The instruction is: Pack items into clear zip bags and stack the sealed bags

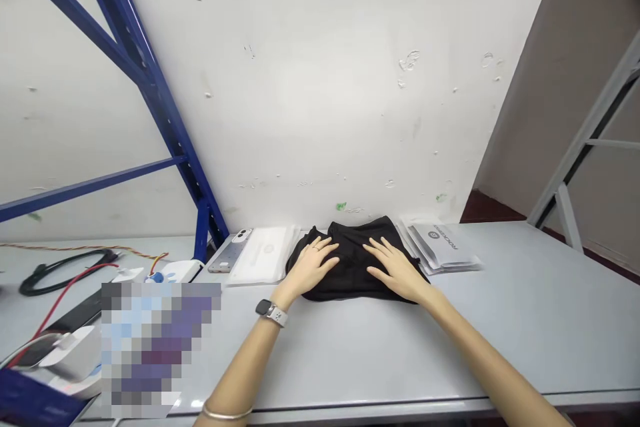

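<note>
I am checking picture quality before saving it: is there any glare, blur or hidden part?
Head view: bright reflections near the front edge of the table; a pixelated block at lower left hides what lies there; the blue item in that corner looks blurred; the black cloth is dark, its folds faint.

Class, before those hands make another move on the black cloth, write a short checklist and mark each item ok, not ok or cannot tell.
1. Left hand open on the black cloth: ok.
2. Right hand open on the black cloth: ok.
3. Far edge of the black cloth straight: not ok, it is uneven.
4. Phone clear of the black cloth: ok, a white packet lies between.
5. Nothing beneath the black cloth: cannot tell, its underside is hidden.
</note>
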`<state>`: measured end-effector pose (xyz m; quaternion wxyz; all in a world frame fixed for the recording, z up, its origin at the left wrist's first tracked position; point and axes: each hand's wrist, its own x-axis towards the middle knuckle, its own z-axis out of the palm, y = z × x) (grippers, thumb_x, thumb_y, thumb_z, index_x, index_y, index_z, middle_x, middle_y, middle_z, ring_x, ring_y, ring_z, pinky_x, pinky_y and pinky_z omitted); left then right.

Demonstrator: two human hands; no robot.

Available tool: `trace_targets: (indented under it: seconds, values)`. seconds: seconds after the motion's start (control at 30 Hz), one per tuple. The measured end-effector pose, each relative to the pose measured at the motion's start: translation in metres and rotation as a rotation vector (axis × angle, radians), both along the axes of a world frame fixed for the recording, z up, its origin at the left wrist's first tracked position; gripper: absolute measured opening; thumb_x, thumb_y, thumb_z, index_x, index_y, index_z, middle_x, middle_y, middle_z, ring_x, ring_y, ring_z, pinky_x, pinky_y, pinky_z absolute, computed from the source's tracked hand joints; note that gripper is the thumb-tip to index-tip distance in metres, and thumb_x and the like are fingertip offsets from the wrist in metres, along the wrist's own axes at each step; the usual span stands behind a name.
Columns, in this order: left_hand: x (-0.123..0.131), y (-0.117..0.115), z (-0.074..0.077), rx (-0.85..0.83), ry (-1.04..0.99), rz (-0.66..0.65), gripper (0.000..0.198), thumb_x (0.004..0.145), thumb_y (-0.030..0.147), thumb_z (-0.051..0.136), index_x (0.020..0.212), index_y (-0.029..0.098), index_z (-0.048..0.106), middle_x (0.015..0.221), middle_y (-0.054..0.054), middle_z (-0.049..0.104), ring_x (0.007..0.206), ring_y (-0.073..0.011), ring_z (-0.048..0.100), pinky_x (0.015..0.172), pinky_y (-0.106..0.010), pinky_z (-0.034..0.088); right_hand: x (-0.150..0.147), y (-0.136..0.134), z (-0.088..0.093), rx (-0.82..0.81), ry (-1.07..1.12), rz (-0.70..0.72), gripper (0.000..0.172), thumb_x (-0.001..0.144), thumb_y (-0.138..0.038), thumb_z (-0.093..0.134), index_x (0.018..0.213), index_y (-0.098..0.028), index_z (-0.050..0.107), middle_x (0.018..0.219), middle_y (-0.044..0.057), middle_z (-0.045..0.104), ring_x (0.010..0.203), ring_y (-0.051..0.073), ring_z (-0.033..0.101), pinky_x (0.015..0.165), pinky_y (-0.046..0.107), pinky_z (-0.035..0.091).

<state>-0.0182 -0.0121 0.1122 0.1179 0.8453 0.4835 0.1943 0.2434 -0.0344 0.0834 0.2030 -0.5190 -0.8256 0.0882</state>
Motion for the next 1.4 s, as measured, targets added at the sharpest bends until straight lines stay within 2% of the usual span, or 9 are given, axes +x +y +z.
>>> trace_targets:
  seconds: [0.1,0.27,0.43,0.53,0.63,0.8,1.03,1.17,1.4]
  values:
    - [0.012,0.008,-0.028,-0.115,0.138,0.070,0.053,0.092,0.057,0.031,0.142,0.039,0.031,0.155,0.003,0.020,0.142,-0.0341,0.007,0.111,-0.061,0.010,-0.018,0.014,-0.022,-0.104,-0.083,-0.014,0.060,0.093,-0.058,0.025,0.146,-0.031,0.025,0.155,0.000,0.017,0.143,0.027,0.006,0.113,0.048,0.015]
    - [0.007,0.011,-0.049,-0.193,0.220,0.082,0.065,0.085,0.070,0.032,0.144,0.046,0.017,0.157,0.006,0.006,0.141,-0.0388,0.001,0.107,-0.065,0.015,-0.017,0.020,-0.040,-0.128,-0.138,-0.006,0.060,0.092,-0.061,0.020,0.146,-0.034,0.024,0.155,-0.002,0.018,0.143,0.026,0.004,0.114,0.048,0.012]
    - [0.007,0.005,-0.048,-0.102,0.156,0.065,0.062,0.087,0.065,0.035,0.143,0.042,0.023,0.156,0.001,0.015,0.142,-0.0355,0.005,0.108,-0.063,0.016,0.002,0.027,-0.036,0.108,-0.065,-0.072,0.053,0.094,-0.046,0.028,0.143,-0.027,0.032,0.149,0.005,0.033,0.140,0.026,0.019,0.112,0.050,0.019]
    - [0.008,0.003,-0.046,-0.045,0.113,0.035,0.057,0.090,0.058,0.037,0.142,0.038,0.029,0.154,-0.002,0.023,0.143,-0.0311,0.010,0.111,-0.060,0.012,0.032,0.036,-0.036,0.343,-0.076,-0.385,0.049,0.088,-0.030,0.039,0.134,-0.013,0.044,0.139,0.016,0.044,0.136,0.033,0.024,0.109,0.055,0.019]
    - [0.009,0.003,-0.044,0.000,0.095,0.026,0.052,0.091,0.052,0.040,0.141,0.035,0.034,0.152,-0.003,0.027,0.142,-0.0287,0.014,0.112,-0.058,0.011,0.063,0.040,-0.042,0.313,-0.147,-0.623,0.046,0.080,-0.024,0.046,0.123,-0.008,0.052,0.126,0.021,0.052,0.127,0.038,0.035,0.103,0.054,0.026]
    - [0.009,0.002,-0.043,0.070,0.090,0.026,0.048,0.093,0.047,0.041,0.139,0.033,0.037,0.151,-0.004,0.030,0.142,-0.0281,0.016,0.113,-0.056,0.011,0.079,0.036,-0.048,0.208,-0.187,-0.653,0.051,0.072,-0.021,0.052,0.122,-0.013,0.051,0.123,0.019,0.053,0.120,0.035,0.042,0.098,0.048,0.032]
    - [0.009,0.005,-0.045,0.103,0.068,0.049,0.044,0.093,0.043,0.042,0.135,0.031,0.041,0.149,-0.005,0.034,0.140,-0.0277,0.021,0.113,-0.055,0.012,0.079,0.030,-0.041,0.264,-0.142,-0.746,0.033,0.075,-0.010,0.045,0.105,-0.013,0.059,0.106,0.019,0.062,0.108,0.033,0.052,0.087,0.044,0.037]
    - [0.010,0.006,-0.044,0.111,0.060,0.057,0.042,0.092,0.042,0.043,0.133,0.030,0.044,0.147,-0.005,0.036,0.139,-0.0281,0.023,0.112,-0.056,0.014,0.082,0.031,-0.043,0.312,-0.082,-0.772,0.023,0.082,-0.022,0.044,0.099,-0.017,0.060,0.100,0.017,0.064,0.102,0.032,0.055,0.084,0.045,0.039]
    - [0.009,0.007,-0.043,0.125,0.060,0.059,0.041,0.092,0.041,0.044,0.131,0.029,0.046,0.146,-0.006,0.038,0.138,-0.0278,0.025,0.112,-0.055,0.014,0.087,0.031,-0.046,0.386,0.000,-0.786,0.031,0.082,-0.021,0.039,0.100,-0.012,0.063,0.104,0.017,0.065,0.103,0.031,0.057,0.087,0.047,0.042]
